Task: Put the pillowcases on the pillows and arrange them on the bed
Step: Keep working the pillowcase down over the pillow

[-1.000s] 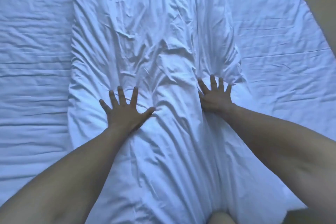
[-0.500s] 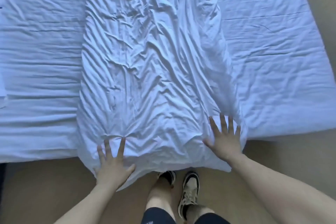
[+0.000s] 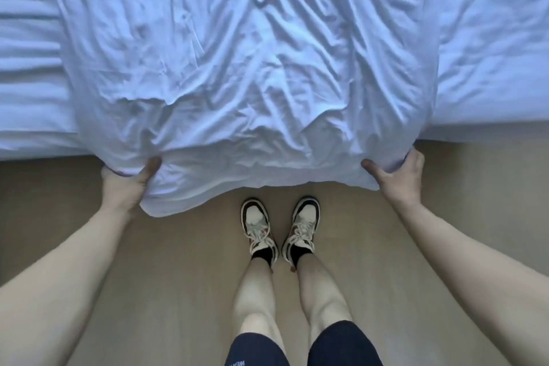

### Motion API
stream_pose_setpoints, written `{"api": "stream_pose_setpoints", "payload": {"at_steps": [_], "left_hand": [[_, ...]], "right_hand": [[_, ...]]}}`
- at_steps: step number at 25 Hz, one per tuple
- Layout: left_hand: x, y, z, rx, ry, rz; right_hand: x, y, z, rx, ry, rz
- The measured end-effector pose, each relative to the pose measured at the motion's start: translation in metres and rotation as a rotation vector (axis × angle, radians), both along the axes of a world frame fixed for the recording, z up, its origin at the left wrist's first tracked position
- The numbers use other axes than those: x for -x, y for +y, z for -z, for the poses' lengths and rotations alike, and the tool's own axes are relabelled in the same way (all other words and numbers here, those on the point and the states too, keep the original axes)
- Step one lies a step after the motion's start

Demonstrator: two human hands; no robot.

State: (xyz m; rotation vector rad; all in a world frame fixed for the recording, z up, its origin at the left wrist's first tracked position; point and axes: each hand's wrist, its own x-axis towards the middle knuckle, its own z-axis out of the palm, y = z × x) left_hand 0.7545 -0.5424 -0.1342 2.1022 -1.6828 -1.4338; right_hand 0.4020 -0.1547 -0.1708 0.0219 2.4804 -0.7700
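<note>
Head view, sole entry.

Item: wrinkled white cotton pillowcase (image 3: 246, 68), filling the upper centre of the frame, its near end hanging over the edge of the white-sheeted bed (image 3: 490, 53). Whether a pillow sits inside cannot be told.

Left hand (image 3: 127, 184), lower left of the overhanging end: thumb curled over the top of the cloth, fingers hidden beneath, gripping the corner. Right hand (image 3: 398, 177), at the opposite corner: same hold, thumb on top, fingers wrapped round the edge.

Change: half a second ago both palms lay flat and spread on the fabric near this end; now they have moved to the corners and closed on them. Judged, smoothing is finished and a lift, shake or carry is about to follow.

Surroundings: beige floor (image 3: 178, 276) across the lower half; two white-and-brown laced trainers (image 3: 279, 226) just below the hanging hem, dark shorts (image 3: 300, 348) at the bottom edge. Nothing visible obstructs a pull toward the body.
</note>
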Motion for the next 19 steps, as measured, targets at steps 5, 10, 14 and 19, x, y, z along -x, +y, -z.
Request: {"api": "stream_pose_setpoints", "payload": {"at_steps": [5,10,14,19], "left_hand": [[-0.036,0.028,0.026,-0.046,0.034,0.095],[-0.026,0.070,0.037,0.018,0.024,-0.067],[-0.047,0.054,0.026,-0.045,-0.213,0.116],[-0.070,0.011,0.025,-0.285,-0.194,0.051]], "right_hand": [[-0.029,0.001,0.042,-0.070,-0.304,0.013],[-0.067,-0.038,0.042,0.010,-0.369,0.515],[-0.085,-0.050,0.030,0.066,-0.443,0.628],[-0.063,-0.031,0.041,-0.017,-0.295,0.539]]}}
